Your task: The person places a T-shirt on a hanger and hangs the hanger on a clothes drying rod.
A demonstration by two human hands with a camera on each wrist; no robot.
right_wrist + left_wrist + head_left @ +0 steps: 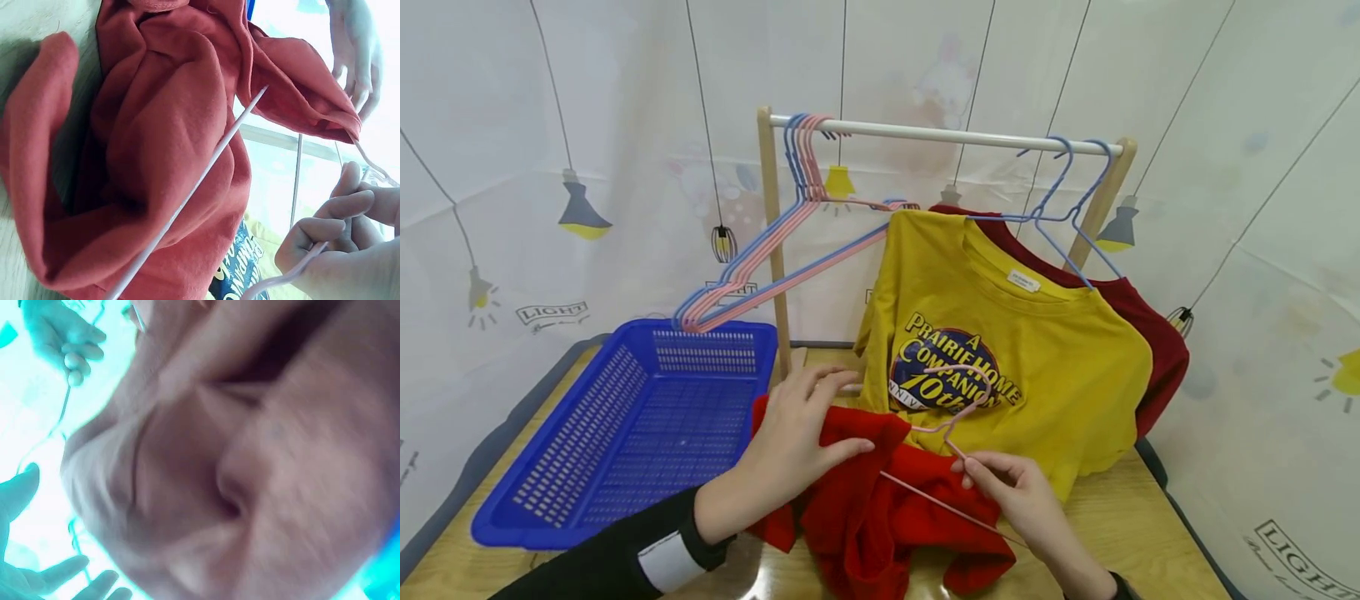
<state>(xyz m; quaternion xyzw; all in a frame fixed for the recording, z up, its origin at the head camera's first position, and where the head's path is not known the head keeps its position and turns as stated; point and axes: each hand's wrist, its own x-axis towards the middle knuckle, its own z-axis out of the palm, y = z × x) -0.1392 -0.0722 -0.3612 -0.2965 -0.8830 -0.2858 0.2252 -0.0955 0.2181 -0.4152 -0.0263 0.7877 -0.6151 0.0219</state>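
In the head view my right hand (1018, 492) pinches one arm of a pink clothes hanger (990, 386) just below its hook. The hanger's other arm runs inside a red garment (865, 500), bunched over the front of the table. Its lower bar shows in front of the red cloth; the right wrist view has this bar (187, 199) slanting across the folds. At the garment's upper left is my left hand (793, 437), fingers extended and thumb apart, overlapping the cloth. Large folds of garment (187, 481) fill most of the left wrist view.
A blue plastic basket (625, 329) stands at left on the wooden table. Behind, a rack with a white rail (925, 132) carries several pink and blue hangers (752, 250) at left. A yellow T-shirt (1075, 358) and a dark red shirt (1161, 358) hang at right on blue hangers.
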